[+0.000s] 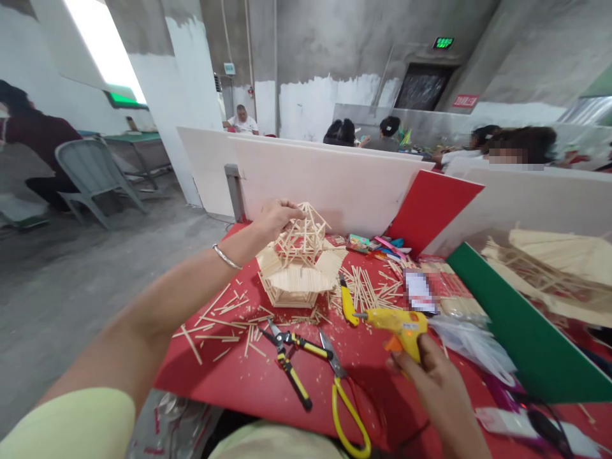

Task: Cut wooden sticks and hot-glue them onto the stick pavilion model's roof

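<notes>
A small pavilion-like model (301, 280) built of thin wooden sticks stands on the red table (229, 382). Its lower tier has flat slatted roof panels, and an open stick frame rises above them. My left hand (277, 218) is at the top of that frame, fingers pinched at its upper left side; whether a loose stick is between them is too small to tell. In my right hand (437, 376) is a yellow glue gun (399, 326) with an orange trigger, its nozzle pointing left, apart from the model.
Pruning-style cutters (291, 363), scissors (347, 401) and a yellow utility knife (348, 303) lie in front. Loose sticks (368, 287) are scattered around. A phone (419, 290), a plastic bag (473, 344) and a green board (521, 331) are at right. White panels (315, 178) border the back; people sit beyond.
</notes>
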Demonstrator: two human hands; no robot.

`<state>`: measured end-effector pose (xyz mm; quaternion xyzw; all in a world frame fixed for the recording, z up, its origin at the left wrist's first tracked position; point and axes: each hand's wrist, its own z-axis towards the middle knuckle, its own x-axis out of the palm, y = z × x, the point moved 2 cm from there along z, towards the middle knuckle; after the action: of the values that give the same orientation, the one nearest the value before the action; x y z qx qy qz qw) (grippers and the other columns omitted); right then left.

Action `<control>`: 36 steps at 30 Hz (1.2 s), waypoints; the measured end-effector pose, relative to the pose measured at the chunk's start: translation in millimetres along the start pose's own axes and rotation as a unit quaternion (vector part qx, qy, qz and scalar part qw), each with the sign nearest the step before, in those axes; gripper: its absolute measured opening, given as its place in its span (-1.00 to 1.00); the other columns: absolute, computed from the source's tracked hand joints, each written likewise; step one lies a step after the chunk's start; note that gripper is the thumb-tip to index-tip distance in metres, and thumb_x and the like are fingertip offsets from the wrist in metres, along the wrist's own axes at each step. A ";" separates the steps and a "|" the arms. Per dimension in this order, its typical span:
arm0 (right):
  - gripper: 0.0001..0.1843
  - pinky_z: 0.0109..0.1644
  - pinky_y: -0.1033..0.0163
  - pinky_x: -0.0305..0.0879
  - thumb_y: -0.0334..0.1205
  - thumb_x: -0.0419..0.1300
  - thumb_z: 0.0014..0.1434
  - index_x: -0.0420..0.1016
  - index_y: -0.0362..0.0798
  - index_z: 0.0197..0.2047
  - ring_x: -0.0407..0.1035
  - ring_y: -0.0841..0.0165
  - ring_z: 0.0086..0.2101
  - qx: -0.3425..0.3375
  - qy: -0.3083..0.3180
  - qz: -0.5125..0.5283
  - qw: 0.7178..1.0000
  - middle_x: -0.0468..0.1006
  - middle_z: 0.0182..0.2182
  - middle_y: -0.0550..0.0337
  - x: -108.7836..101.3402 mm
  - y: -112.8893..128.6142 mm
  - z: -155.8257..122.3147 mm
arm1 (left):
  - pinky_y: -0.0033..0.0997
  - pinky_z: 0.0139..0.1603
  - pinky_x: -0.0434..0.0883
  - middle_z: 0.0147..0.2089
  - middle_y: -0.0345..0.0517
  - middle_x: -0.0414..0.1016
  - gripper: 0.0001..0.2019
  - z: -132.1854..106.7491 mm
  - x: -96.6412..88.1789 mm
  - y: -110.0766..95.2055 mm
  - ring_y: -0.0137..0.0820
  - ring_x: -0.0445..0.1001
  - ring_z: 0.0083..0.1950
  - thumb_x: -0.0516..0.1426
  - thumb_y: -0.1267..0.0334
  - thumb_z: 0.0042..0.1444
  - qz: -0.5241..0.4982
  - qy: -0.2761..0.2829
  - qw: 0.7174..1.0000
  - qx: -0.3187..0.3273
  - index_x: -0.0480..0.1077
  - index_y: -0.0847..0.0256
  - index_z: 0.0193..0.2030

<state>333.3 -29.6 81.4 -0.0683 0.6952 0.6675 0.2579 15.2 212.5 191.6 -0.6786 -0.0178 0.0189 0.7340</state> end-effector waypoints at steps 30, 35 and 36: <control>-0.89 -0.45 0.28 0.01 -0.19 0.09 0.02 0.32 0.01 -0.33 0.09 0.42 -0.55 -0.171 -0.056 0.022 0.983 0.25 -0.58 0.40 26.1 108.1 82.3 | -0.50 -0.61 0.07 -0.66 -0.33 0.28 -0.69 -33.9 7.7 -23.4 -0.57 0.19 -0.66 0.36 0.50 -0.29 0.074 -0.008 0.997 -0.035 0.36 0.20 -0.42; -0.92 -0.44 0.29 0.03 -0.19 0.09 0.08 0.29 0.02 -0.32 0.12 0.42 -0.53 -0.185 -0.054 0.015 0.981 0.25 -0.57 0.40 34.4 115.5 84.0 | -0.49 -0.58 0.16 -0.55 -0.27 0.41 -0.65 -29.6 2.5 -16.9 -0.52 0.31 -0.59 0.31 0.54 -0.30 0.149 0.001 0.988 0.032 0.43 0.22 -0.30; -0.89 -0.42 0.29 0.06 -0.17 0.09 0.10 0.31 0.01 -0.29 0.15 0.41 -0.51 -0.194 -0.059 0.014 0.979 0.30 -0.54 0.39 35.8 118.7 84.2 | -0.50 -0.57 0.17 -0.55 -0.26 0.42 -0.63 -29.7 2.0 -15.6 -0.53 0.31 -0.58 0.31 0.55 -0.31 0.162 0.006 0.986 0.038 0.44 0.23 -0.28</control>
<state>272.9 72.3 173.2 -0.0679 0.5369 0.7960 0.2712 18.8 181.8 204.8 -0.6442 0.0970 0.1341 0.7467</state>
